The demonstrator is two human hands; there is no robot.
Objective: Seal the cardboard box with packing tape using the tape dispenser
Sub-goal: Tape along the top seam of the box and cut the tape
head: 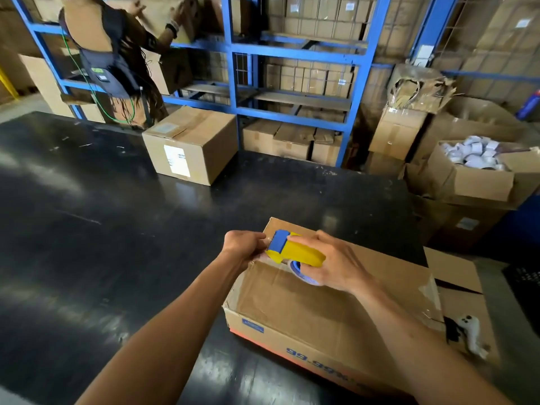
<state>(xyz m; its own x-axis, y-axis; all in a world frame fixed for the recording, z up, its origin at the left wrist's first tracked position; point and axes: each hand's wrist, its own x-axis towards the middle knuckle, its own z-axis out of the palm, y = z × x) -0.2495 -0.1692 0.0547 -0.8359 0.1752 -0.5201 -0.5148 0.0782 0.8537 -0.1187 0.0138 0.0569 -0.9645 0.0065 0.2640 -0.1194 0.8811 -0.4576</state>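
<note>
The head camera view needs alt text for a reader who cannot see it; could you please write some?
Two hands hold a yellow and blue tape dispenser at the far end of a cardboard box on a black table.

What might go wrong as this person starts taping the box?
The left hand sits right at the front of the tape dispenser, so its fingers could catch the cutter. The cardboard box has a torn, crumpled top, so tape may wrinkle or stick poorly. The white controller lying on the flap could get knocked off.
</note>
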